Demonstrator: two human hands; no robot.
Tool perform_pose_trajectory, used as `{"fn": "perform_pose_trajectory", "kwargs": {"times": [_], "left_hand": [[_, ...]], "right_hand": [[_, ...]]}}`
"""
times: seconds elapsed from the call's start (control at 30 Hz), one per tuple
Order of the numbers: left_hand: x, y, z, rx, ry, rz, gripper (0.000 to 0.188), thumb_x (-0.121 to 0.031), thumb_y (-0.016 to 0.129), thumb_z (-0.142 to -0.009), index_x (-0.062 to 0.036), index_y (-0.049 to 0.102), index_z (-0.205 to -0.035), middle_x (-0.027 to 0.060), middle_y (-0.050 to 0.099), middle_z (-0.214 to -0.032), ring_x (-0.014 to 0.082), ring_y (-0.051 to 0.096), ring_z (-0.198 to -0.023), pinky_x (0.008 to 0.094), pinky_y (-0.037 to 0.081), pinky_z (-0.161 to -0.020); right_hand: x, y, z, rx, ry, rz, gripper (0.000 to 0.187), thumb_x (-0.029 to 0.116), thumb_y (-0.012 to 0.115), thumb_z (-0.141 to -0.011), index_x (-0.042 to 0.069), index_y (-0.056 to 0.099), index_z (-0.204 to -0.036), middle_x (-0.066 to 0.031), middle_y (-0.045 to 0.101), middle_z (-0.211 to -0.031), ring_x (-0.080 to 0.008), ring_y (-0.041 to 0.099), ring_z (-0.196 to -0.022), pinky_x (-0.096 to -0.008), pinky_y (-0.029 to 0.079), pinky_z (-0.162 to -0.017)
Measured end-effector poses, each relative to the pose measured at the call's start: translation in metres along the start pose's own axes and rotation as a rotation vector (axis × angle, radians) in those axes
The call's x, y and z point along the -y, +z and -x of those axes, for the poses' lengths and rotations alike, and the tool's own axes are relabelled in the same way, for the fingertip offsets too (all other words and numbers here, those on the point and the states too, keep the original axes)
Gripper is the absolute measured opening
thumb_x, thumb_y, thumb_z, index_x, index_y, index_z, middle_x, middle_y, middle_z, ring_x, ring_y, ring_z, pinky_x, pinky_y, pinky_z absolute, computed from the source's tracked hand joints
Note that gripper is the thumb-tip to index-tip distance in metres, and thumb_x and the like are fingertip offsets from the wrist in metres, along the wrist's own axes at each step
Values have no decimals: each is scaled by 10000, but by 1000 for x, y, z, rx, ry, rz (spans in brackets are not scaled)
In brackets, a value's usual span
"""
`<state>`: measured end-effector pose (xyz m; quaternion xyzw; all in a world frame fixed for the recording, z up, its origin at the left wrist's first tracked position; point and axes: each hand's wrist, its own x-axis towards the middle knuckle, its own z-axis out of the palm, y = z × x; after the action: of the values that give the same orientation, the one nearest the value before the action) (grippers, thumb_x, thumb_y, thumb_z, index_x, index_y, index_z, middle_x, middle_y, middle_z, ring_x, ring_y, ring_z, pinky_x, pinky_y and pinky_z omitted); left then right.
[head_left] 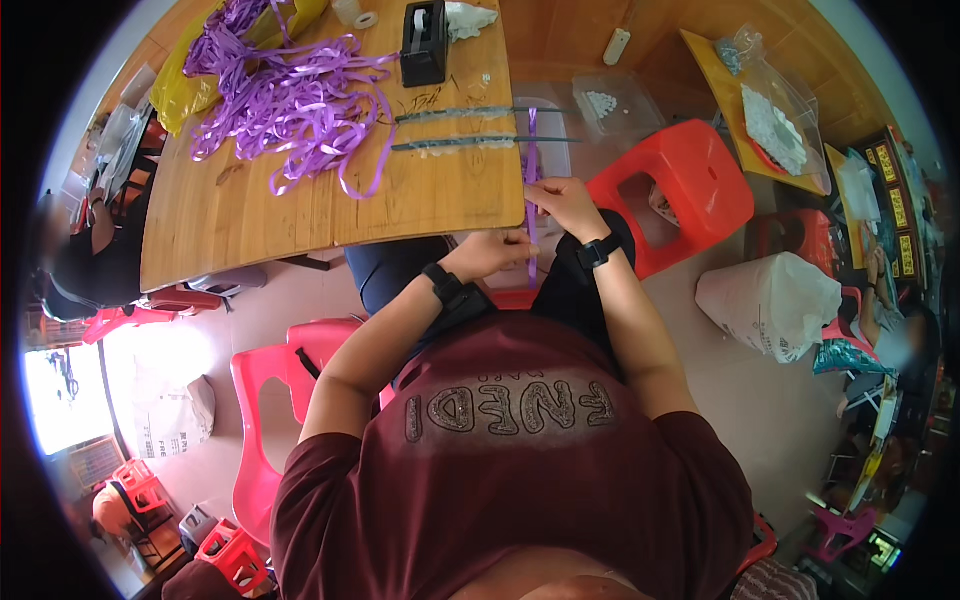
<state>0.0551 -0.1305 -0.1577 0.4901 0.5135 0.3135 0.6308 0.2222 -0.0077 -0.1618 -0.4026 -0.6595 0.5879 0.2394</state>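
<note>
A narrow purple ribbon (532, 160) runs down from two thin dark rods (450, 143) that stick out past the table's right edge. Clear tape fixes the rods to the tabletop. Just beyond the table corner, my right hand (568, 205) pinches the ribbon between thumb and fingers. Lower and to the left, my left hand (488, 254) is closed, its fingertips on the same ribbon near its hanging end. Farther left on the table lies a big tangled heap of purple ribbon (290, 110), partly spilling from a yellow plastic bag (180, 85).
A black tape dispenser (424, 50) stands on the wooden table (270, 215). A red stool (690, 180) is at my right, with a white sack (768, 303) behind it. Clear plastic bins (615, 105) sit below the rods' ends. Other people sit at both sides.
</note>
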Motion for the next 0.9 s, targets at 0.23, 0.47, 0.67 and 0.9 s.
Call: {"fn": "perform_pose_trajectory", "kwargs": {"times": [0.23,0.47,0.67,0.9], "left_hand": [[5,-9,0,-58,8,-51,249,-295,728,-898,-48,740,-926,-18,634,-727,53,522,-619,222,430,-564],[15,5,4,275,-159,-147,213,-242,708,-912,-42,760,-863,-1,654,-692,61,551,-588,220,415,-529],[-1,7,21,300,-132,-211,223,-263,717,-910,-47,771,-892,-4,663,-691,53,535,-586,214,402,-524],[-40,20,56,383,411,-476,207,-209,700,-917,-39,757,-1020,102,723,-904,214,694,-935,338,540,-821]], "right_hand": [[-19,7,27,106,8,30,326,340,745,-889,15,763,-877,5,629,-658,-74,548,-602,-256,442,-555],[-37,4,31,86,74,104,335,343,760,-876,9,760,-874,-26,682,-696,-90,622,-617,-251,480,-573],[-18,9,23,62,-5,136,292,292,735,-913,1,750,-882,-20,697,-731,-71,622,-642,-230,467,-575],[9,11,-3,-190,-219,-127,270,264,705,-938,1,753,-905,34,605,-658,-43,484,-578,-245,375,-523]]}}
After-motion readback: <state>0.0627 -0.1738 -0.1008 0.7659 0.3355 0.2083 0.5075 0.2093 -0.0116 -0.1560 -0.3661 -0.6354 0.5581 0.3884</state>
